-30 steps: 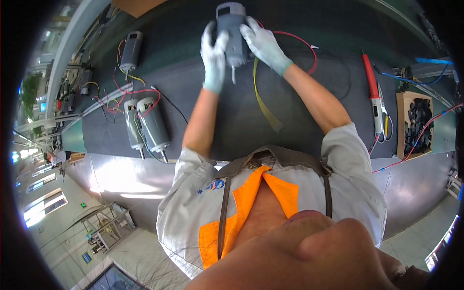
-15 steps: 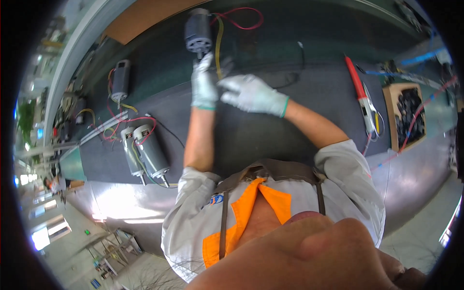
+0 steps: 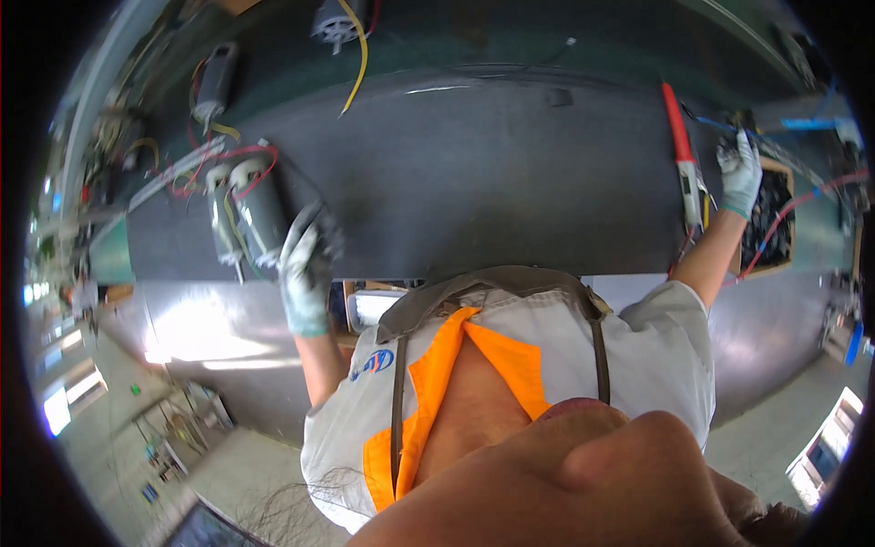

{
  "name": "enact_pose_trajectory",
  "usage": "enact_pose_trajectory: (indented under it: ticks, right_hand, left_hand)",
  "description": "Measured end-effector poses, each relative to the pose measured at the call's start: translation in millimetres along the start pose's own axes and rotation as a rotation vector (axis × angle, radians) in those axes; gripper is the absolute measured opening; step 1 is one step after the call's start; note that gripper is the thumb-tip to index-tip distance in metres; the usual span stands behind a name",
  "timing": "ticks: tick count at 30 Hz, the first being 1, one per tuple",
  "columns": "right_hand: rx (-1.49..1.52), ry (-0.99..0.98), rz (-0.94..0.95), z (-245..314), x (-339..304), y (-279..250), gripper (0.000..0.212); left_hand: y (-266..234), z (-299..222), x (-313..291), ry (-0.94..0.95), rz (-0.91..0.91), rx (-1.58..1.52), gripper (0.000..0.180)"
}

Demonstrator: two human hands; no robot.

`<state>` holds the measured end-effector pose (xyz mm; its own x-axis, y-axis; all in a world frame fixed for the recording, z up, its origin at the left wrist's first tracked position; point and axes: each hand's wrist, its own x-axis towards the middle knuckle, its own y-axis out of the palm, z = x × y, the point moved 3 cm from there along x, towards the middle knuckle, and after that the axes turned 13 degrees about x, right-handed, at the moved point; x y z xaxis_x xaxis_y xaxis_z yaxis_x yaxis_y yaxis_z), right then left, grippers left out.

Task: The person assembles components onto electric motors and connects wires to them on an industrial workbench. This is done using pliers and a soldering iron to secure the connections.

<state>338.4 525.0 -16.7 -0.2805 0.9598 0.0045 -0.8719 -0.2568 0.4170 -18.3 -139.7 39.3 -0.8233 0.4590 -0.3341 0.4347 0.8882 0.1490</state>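
Note:
My left hand [image 3: 305, 264], in a white glove and smeared by motion, is close to the near ends of two grey cylindrical electric motors [image 3: 258, 214] lying side by side. Its fingers look stretched out, with nothing plainly held. Far to the right, my gloved right hand [image 3: 742, 175] is at the far end of an open box [image 3: 791, 210] of small black parts. Its fingers are curled, with something dark among them that I cannot make out. At the far edge lies another motor [image 3: 337, 23] with a yellow wire [image 3: 362, 68], apart from both hands.
A further motor [image 3: 215, 82] lies at the far left, red and yellow wires around it. Left of the box is a red and white handheld tool [image 3: 682, 146]. A small black piece [image 3: 559, 98] sits on the dark mat. Below the front edge stands a white tray [image 3: 374, 308].
Both hands have left the far motor at the top. My left hand has come back toward the near-left pair of motors; my right hand has swung right to the box of black parts.

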Motion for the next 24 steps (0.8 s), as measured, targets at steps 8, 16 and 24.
enact_pose_trajectory:
  ticks: [8, 16, 24]
  right_hand:
    - [-0.423, 0.231, 0.544, 21.0, -143.9, 234.2, 0.032]
    - [-0.192, 0.827, 1.042, -58.6, -246.5, 277.5, 0.031]
    - [-0.521, 0.184, 1.286, -69.0, -230.5, 293.1, 0.033]
  left_hand:
    - [92.4, -5.8, 189.2, 0.284, -0.056, -0.036, 0.039]
    - [155.2, -2.7, 297.4, -0.022, 0.185, -0.468, 0.035]
    - [7.3, -11.5, 47.3, 0.057, 0.082, -0.143, 0.049]
